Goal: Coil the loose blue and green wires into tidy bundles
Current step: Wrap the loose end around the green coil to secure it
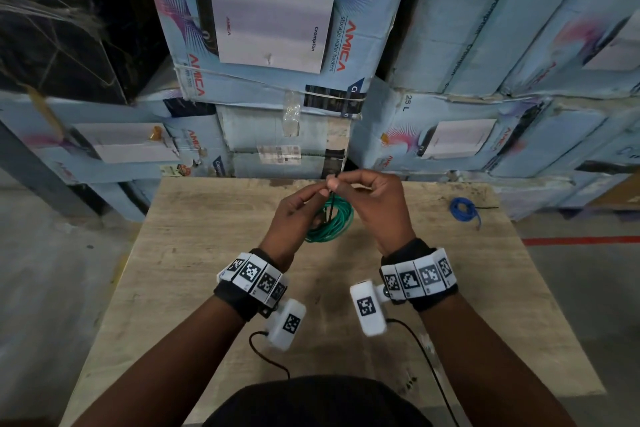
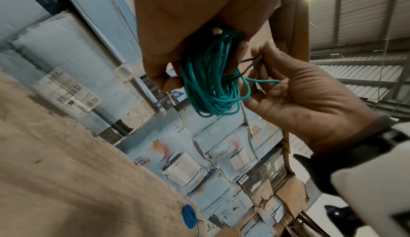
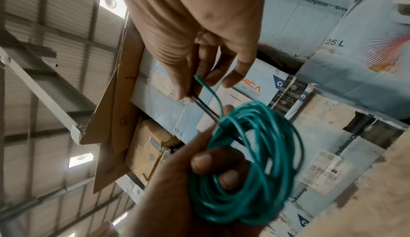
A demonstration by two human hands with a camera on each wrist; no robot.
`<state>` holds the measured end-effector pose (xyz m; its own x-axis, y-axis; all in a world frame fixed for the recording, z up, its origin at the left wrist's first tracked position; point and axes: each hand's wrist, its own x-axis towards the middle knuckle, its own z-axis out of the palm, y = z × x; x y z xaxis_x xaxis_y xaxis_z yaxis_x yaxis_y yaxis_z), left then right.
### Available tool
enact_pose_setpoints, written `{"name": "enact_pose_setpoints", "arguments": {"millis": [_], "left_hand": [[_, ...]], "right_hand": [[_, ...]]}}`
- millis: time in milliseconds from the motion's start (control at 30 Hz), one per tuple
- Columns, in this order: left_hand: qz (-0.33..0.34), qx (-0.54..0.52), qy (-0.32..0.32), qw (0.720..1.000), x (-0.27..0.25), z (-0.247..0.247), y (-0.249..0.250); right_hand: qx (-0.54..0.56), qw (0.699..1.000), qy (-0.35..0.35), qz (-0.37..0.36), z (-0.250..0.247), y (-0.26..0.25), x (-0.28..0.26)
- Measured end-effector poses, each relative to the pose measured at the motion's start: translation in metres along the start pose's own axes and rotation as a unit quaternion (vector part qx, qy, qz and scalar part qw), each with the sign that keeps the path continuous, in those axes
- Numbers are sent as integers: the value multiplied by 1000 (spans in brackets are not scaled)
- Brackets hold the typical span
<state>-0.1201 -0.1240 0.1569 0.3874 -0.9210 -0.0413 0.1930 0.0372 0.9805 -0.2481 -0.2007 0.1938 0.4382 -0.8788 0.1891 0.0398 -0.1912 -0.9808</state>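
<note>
Step in hand: by my reading, tying off the green wire coil [image 1: 329,222]; it is already wound into loops and held up above the wooden table [image 1: 194,253].
Left hand [image 1: 294,218]: fingers curled through and around the green loops, gripping the bundle; the right wrist view shows a finger hooked inside the ring.
Right hand [image 1: 374,204]: thumb and fingertips pinching a thin black tie [image 3: 206,109] together with the green wire's free end [image 3: 208,90], just beside the top of the coil.
Black tie: it runs from the pinch down into the loops; whether it passes fully round the bundle cannot be told.
Blue wire coil [image 1: 462,210]: lying on the table's far right corner, well apart from both hands, already wound, with a short tail and a dark strand sticking out.
Next move calls for: likely drawing the tie snug round the loops while the left hand keeps them from springing apart, then tucking in the loose green end.
Risk: in my judgement, a slack grip could let the springy loops fan out.
Writing: the stacked blue cartons [image 1: 277,28] behind the table read "AMICA", "Crompton" and "storage water heaters"; one [image 1: 450,135] is marked "25 L", another, seen from the right wrist, appears to read "15 L".
</note>
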Motion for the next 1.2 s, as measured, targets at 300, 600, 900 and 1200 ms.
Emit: {"name": "enact_pose_setpoints", "arguments": {"millis": [300, 600, 900, 1200], "left_hand": [[37, 27, -15, 999, -5, -4, 8], [76, -11, 75, 994, -5, 0, 7], [89, 0, 102, 991, 1, -6, 9], [105, 21, 92, 990, 2, -10, 9]], "right_hand": [[-112, 991, -16, -66, 2, 14, -9], [25, 997, 53, -48, 6, -3, -7], [45, 997, 43, -35, 8, -10, -8], [-1, 996, 47, -71, 8, -8, -8]]}}
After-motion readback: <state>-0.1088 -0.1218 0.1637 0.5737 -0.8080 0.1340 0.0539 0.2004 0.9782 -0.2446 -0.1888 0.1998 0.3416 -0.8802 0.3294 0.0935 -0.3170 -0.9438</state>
